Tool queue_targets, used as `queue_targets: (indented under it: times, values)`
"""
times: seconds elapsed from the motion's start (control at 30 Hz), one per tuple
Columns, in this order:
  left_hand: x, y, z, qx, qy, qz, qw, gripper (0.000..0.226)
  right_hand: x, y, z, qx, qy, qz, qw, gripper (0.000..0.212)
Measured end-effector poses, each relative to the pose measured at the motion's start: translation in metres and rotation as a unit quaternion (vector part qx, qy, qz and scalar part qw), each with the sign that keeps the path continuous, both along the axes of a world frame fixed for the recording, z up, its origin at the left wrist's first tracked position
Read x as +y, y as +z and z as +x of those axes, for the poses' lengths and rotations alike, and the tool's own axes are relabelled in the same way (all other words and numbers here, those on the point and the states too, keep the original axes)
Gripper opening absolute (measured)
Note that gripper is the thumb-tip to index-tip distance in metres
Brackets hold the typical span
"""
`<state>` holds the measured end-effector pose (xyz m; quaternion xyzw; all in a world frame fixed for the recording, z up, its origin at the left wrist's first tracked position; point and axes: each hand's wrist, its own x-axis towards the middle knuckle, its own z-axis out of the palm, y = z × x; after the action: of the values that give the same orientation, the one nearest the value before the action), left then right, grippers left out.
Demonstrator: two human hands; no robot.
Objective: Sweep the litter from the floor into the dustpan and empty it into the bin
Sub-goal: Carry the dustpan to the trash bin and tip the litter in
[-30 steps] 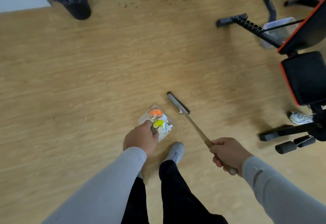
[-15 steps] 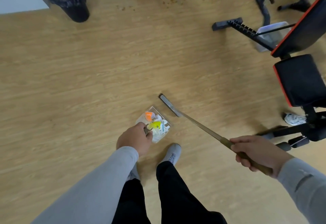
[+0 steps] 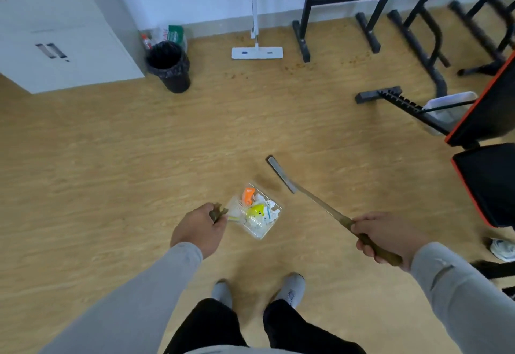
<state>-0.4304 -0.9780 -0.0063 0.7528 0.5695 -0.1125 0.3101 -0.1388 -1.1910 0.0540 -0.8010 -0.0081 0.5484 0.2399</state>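
Standing beside cabinet [image 3: 55, 33]: bin [image 3: 168, 66], mop [image 3: 257, 52] nearby

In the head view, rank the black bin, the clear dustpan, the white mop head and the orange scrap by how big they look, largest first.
1. black bin, though it stands farther off.
2 and 3. clear dustpan and white mop head look about alike; the dustpan is nearer, so no ranking.
4. orange scrap, clearly smallest.

the floor [image 3: 139, 158] under me looks like pale wood-grain laminate with a soft sheen, and the dustpan [image 3: 257, 214] is clear, glossy plastic. the broom [image 3: 320, 203] has a brownish, wood-like matt handle, the bin [image 3: 169, 66] wears a crinkled black plastic liner, and my sleeves [image 3: 459, 292] are smooth grey cloth.
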Motion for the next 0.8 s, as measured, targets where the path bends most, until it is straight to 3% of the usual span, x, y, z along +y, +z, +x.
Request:
queue_targets:
  times: [0.27,0.8]
  values:
    - [0.087,0.051,-0.035,-0.037,0.068,0.071,0.994,0.027,0.127,0.025,-0.01,-0.021,0.019,0.031,0.999,0.018]
    - [0.38,0.1,-0.124,-0.099,0.105,0.141,0.979,0.027,0.419,0.077,-0.102,-0.024,-0.006,0.063,0.998,0.013]
